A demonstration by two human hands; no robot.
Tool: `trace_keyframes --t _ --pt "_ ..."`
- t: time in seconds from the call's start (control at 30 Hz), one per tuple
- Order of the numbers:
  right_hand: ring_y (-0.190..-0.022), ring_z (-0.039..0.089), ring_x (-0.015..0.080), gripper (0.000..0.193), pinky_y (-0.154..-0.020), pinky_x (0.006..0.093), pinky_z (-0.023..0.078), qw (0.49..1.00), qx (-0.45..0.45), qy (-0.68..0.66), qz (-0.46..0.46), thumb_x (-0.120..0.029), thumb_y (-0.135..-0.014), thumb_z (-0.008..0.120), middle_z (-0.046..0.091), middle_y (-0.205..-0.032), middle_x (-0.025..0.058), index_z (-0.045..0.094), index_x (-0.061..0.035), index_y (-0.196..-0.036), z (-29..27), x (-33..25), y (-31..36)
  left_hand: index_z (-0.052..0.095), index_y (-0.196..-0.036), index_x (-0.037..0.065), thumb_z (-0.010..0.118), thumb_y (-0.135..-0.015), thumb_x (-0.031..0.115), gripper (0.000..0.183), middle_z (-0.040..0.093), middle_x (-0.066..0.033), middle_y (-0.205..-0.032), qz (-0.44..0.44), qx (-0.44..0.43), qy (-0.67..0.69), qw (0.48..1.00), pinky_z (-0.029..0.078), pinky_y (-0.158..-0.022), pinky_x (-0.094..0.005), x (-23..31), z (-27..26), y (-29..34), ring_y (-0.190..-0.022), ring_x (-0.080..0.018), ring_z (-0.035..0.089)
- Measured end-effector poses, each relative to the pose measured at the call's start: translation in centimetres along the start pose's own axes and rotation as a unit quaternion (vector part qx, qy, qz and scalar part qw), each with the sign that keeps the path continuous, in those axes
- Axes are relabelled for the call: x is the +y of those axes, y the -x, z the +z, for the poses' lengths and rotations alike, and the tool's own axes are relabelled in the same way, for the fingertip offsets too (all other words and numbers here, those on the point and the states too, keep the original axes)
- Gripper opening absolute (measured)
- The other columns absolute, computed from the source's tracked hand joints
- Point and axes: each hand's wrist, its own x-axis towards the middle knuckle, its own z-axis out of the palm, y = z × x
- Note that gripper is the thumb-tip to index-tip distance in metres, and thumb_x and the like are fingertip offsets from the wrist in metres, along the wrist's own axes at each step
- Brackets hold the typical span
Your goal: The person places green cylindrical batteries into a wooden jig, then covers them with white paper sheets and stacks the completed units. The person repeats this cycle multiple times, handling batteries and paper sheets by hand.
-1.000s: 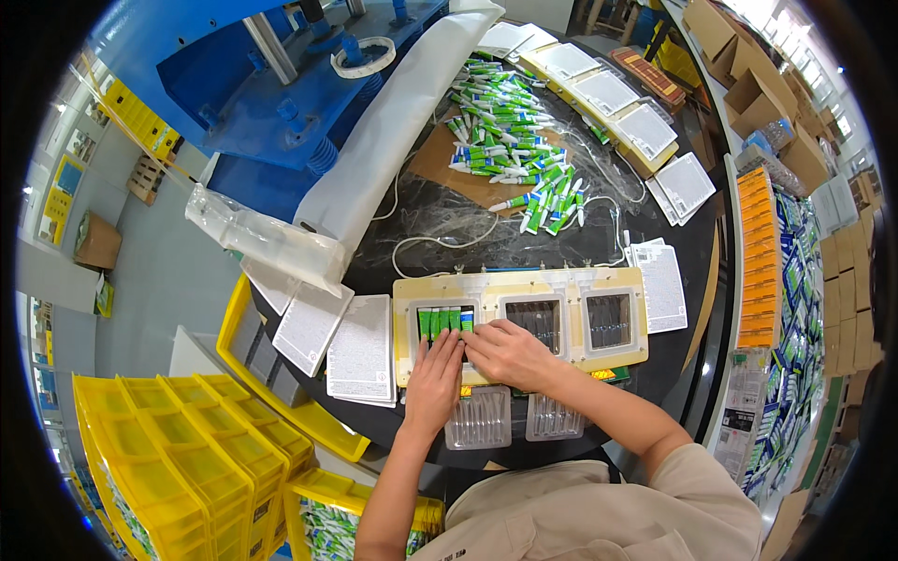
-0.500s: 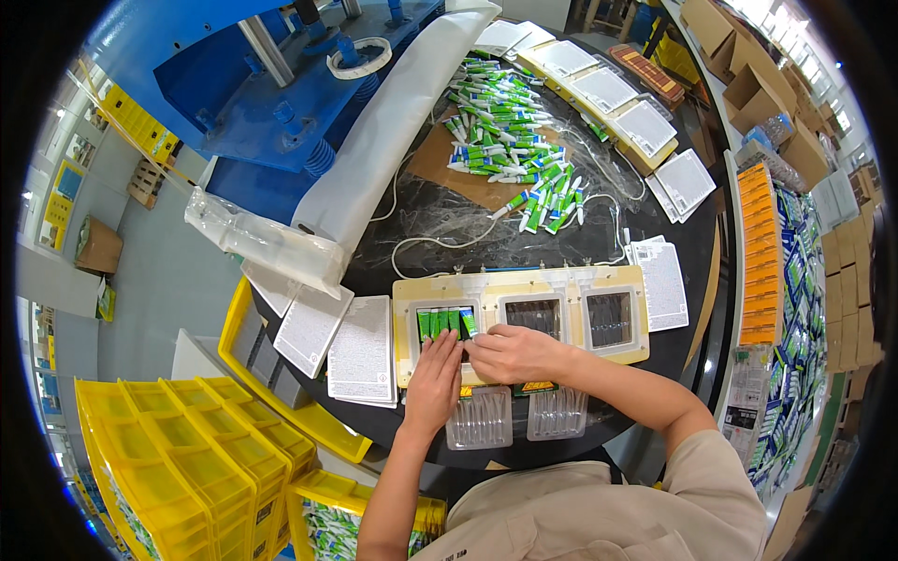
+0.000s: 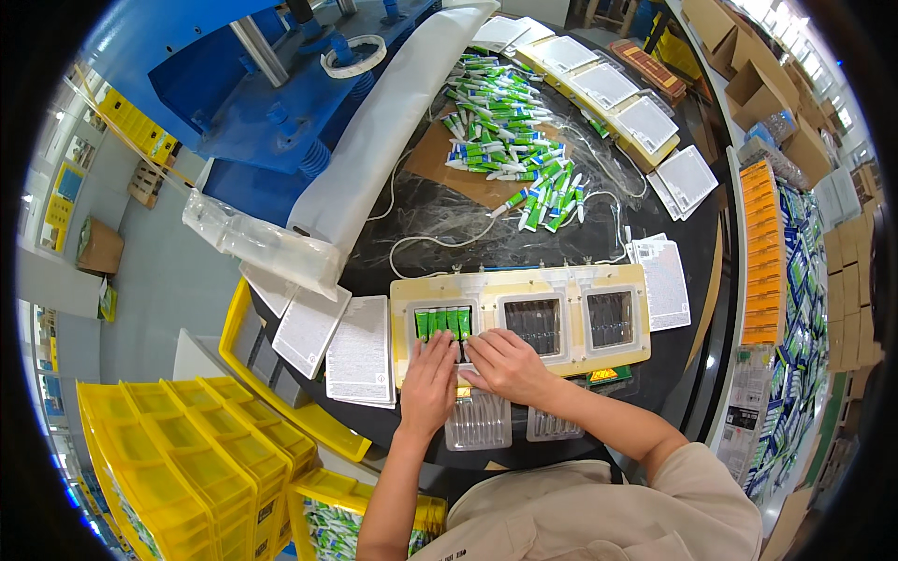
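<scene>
A cream jig plate (image 3: pixel 561 283) with three rectangular pockets lies on the round black table. Its left pocket holds a row of green and white tubes (image 3: pixel 441 323); the middle pocket (image 3: pixel 534 323) and the right pocket (image 3: pixel 610 318) show only clear blister trays. My left hand (image 3: pixel 427 383) lies flat at the near edge of the left pocket, fingertips on the tubes. My right hand (image 3: pixel 505 363) rests palm down beside it, fingers pointing left onto the same tubes. Neither hand grips anything.
A heap of loose green tubes (image 3: pixel 510 131) lies at the far side of the table. Printed cards (image 3: pixel 360 351) sit left of the plate, more cards (image 3: pixel 662 280) to its right. Clear blister trays (image 3: pixel 479 421) lie under my wrists. Yellow crates (image 3: pixel 178 458) stand lower left.
Both hands have slid a little to the left over the tubes in the left pocket; my right hand moved from the plate's middle toward that pocket.
</scene>
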Motion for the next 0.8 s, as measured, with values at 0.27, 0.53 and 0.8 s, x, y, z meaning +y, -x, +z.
trace_keyframes --t 0.27,0.53,0.8 --pt "-0.118 0.062 0.0277 0.028 -0.109 0.0464 0.045 0.999 -0.016 0.032 -0.028 -0.022 -0.088 0.071 0.068 -0.119 0.0111 0.071 -0.0010 -0.107 -0.8 1.9 -1.1 0.047 -0.148 0.000 0.063 -0.095 0.022 0.059 0.043 -0.0160 -0.158 -0.074 -0.137 -0.093 0.983 0.021 -0.123 -0.0591 -0.1 -1.2 -1.1 -0.148 -0.0323 0.039" --pt "-0.102 0.061 0.0364 0.035 -0.086 0.0450 0.053 0.988 0.105 0.038 0.107 0.002 -0.081 0.067 0.063 -0.118 0.0169 0.063 0.0014 -0.116 -0.8 16.2 -8.1 0.042 -0.151 0.001 0.066 -0.095 0.031 0.068 0.042 -0.0149 -0.159 -0.033 -0.163 -0.092 0.982 0.019 -0.124 -0.0589 0.6 -1.8 -1.5 -0.148 -0.0305 0.039" --pt "-0.095 0.063 0.0319 0.021 -0.076 0.0424 0.055 0.994 -0.028 0.087 0.052 -0.003 -0.079 0.070 0.060 -0.096 0.0127 0.060 -0.0022 -0.098 -0.3 19.9 -8.6 0.044 -0.150 0.000 0.061 -0.099 0.043 0.069 0.040 -0.0133 -0.161 0.010 -0.202 -0.127 0.971 0.021 -0.124 -0.0551 0.3 -1.2 -1.9 -0.149 -0.0259 0.038"
